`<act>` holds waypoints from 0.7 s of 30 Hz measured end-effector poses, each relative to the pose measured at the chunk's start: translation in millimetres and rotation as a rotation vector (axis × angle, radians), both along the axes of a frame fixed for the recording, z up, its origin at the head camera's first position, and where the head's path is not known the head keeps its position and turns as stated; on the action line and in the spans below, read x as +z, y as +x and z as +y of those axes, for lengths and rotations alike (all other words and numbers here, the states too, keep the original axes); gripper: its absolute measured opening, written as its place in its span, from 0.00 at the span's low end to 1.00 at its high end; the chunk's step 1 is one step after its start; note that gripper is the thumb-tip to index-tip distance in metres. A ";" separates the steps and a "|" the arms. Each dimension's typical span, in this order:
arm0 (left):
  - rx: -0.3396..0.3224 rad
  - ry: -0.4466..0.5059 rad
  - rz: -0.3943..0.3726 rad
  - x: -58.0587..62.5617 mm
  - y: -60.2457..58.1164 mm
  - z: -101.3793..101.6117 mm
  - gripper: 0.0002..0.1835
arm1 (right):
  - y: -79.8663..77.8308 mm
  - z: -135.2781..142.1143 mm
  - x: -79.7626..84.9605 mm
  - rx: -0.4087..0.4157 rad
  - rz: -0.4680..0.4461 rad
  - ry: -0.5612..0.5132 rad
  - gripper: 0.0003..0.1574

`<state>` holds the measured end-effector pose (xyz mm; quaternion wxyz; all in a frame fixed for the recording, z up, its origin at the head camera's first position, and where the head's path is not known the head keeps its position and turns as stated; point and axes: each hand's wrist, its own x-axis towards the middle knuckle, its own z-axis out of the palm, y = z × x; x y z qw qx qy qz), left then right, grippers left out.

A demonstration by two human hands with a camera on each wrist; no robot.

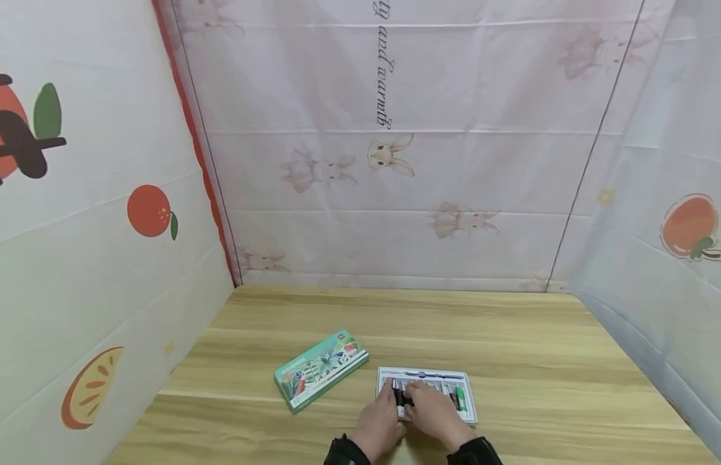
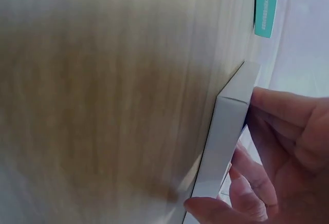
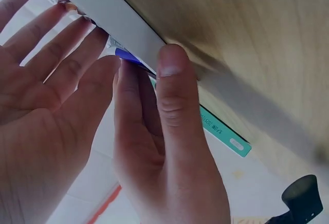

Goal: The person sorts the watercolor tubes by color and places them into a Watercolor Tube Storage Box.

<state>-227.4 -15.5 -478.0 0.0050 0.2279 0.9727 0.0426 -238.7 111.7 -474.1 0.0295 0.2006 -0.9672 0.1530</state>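
Observation:
A white tray (image 1: 423,370) of paint tubes lies on the table, with a slim dark-blue brush (image 1: 436,375) along its far side. One green tube (image 1: 461,398) shows at the tray's right end; the hands cover many of the others. My left hand (image 1: 379,418) grips the tray's left end, its thumb against the near side wall and its fingers over the top, as the left wrist view shows. Beside it my right hand (image 1: 433,413) reaches over the middle of the tray. In the right wrist view its fairly straight, spread fingers (image 3: 67,64) touch the tubes.
A green printed box (image 1: 321,371) lies at an angle on the wooden table (image 1: 523,349), to the left of and beyond the tray. Printed cloth walls (image 1: 337,245) enclose the table at the back and both sides.

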 end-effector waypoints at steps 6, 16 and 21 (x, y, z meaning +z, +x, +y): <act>-0.009 -0.017 0.014 3.0 0.1 1.3 0.36 | -1.3 -4.4 -2.6 -0.016 0.064 0.058 0.15; 0.017 -0.078 0.062 0.8 3.4 6.0 0.37 | -8.4 -8.5 -2.5 0.011 0.146 0.126 0.18; 0.011 -0.094 0.107 -0.2 1.8 6.4 0.36 | -10.3 -6.3 -2.6 0.045 0.220 0.186 0.19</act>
